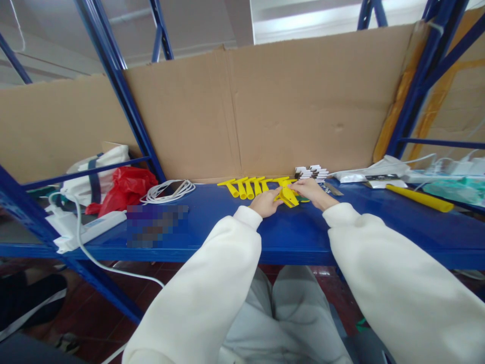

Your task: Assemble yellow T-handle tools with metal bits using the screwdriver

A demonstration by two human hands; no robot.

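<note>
A yellow plastic tool with a broad head [289, 197] is held between my two hands just above the blue shelf top. My left hand [265, 202] is closed on its left side. My right hand [311, 192] grips it from the right, with the fingers partly hidden behind the tool. Several similar yellow T-shaped tools [249, 189] lie in a row just behind and left of my hands. Something small and green [303, 199] shows under my right hand. Stacked small white-and-black packs [311, 172] stand behind my right hand.
A coiled white cable [168, 191], a red plastic bag [127, 184] and a white power strip [91, 230] are on the left. To the right lie a long yellow tube [420, 198] and white packaging [386, 167]. A cardboard wall [303, 101] closes off the back.
</note>
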